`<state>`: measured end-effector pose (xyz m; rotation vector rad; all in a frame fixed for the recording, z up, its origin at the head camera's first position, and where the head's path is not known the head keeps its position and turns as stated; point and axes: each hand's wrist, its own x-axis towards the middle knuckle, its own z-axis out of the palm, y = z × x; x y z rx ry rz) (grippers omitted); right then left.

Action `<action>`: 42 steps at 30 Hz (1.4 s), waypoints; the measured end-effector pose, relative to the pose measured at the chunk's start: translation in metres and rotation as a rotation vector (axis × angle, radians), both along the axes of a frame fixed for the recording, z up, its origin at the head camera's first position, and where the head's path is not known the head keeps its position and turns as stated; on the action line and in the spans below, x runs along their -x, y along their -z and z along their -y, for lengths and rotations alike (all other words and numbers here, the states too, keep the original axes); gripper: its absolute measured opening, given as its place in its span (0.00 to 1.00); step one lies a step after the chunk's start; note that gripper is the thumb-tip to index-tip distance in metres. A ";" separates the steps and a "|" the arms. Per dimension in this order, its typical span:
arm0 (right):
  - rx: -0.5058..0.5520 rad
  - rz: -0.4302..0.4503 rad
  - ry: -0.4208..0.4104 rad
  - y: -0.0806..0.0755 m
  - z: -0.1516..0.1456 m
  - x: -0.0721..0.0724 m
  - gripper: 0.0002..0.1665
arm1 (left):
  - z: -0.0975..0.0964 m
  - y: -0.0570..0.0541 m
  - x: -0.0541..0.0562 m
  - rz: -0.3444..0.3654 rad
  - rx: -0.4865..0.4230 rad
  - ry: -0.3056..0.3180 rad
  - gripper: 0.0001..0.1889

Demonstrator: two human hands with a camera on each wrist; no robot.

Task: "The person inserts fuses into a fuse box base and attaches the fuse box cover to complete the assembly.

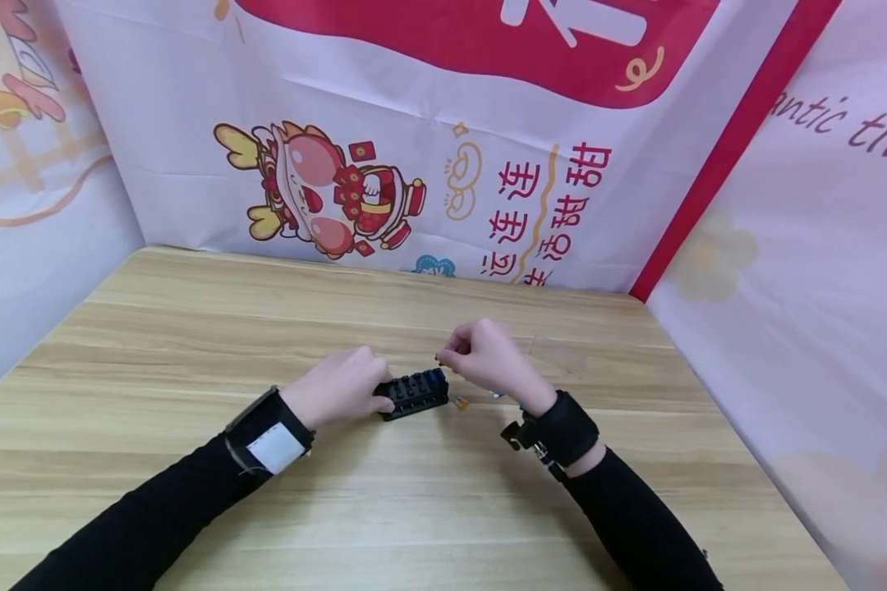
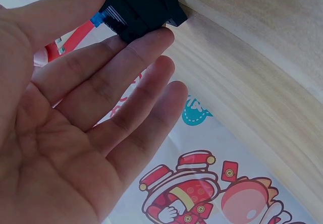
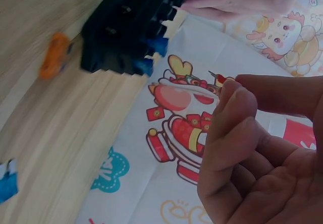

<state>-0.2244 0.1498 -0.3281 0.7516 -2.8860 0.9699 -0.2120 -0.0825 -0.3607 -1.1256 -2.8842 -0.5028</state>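
Note:
A black fuse block with rows of slots lies on the table. My left hand grips its left end between thumb and fingers; in the left wrist view the other fingers extend loosely past the block. Blue fuses sit in the block's right end. Just above and right of that end, my right hand pinches a small red fuse with a thin metal prong sticking out. The fingertips cover most of it. The red fuse is apart from the block.
An orange fuse lies on the table beside the block's right end. Farther right is a loose blue fuse with metal prongs. A clear plastic case lies behind the right hand. Printed cloth hangs along the table's back edge.

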 end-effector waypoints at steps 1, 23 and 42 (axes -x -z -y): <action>-0.002 0.006 0.004 -0.001 0.002 0.000 0.08 | 0.000 0.000 0.000 0.004 0.003 -0.002 0.09; -0.015 0.086 0.020 -0.003 0.022 0.005 0.09 | 0.000 0.000 0.001 0.010 -0.004 0.007 0.09; -0.081 0.145 0.060 0.010 0.030 0.005 0.12 | 0.000 0.000 0.000 0.014 0.015 -0.021 0.10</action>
